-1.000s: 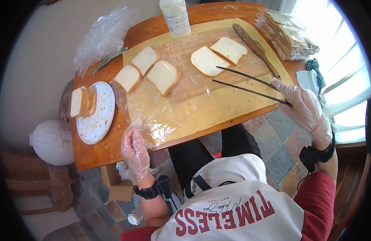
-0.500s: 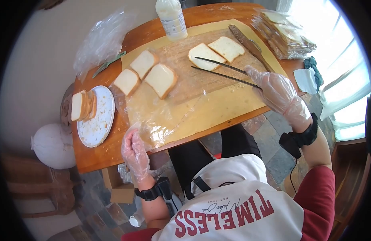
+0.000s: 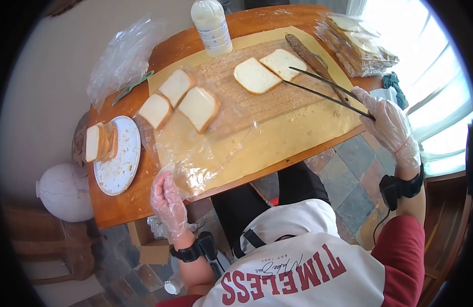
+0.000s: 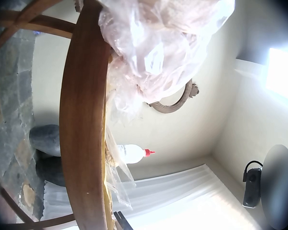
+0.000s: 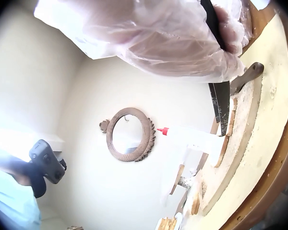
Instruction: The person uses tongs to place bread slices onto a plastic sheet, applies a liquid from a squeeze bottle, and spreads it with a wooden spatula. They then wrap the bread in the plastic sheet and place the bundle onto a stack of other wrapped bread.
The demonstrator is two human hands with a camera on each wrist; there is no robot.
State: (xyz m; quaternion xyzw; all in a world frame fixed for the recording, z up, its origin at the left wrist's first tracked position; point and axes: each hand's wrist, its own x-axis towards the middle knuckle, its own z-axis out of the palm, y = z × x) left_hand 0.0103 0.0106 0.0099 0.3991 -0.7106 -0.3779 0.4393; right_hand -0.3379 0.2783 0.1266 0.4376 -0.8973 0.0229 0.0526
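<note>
A brown wooden tabletop [image 3: 118, 212] carries a pale rectangular wooden board [image 3: 282, 106], where two white, brown-crusted bread slices [image 3: 257, 75] lie side by side. Of the hands, the right hand [image 3: 392, 125], in a clear plastic glove, grips long black tongs [image 3: 328, 99], tips at the right-hand slice. The gloved left hand [image 3: 170, 204] is beside crinkled clear plastic film [image 3: 195, 171]; whether it pinches that, I cannot tell.

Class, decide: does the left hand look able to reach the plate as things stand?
Probably yes: the plate lies close by the left hand, with nothing standing between them, though the fingers may be holding plastic.
</note>
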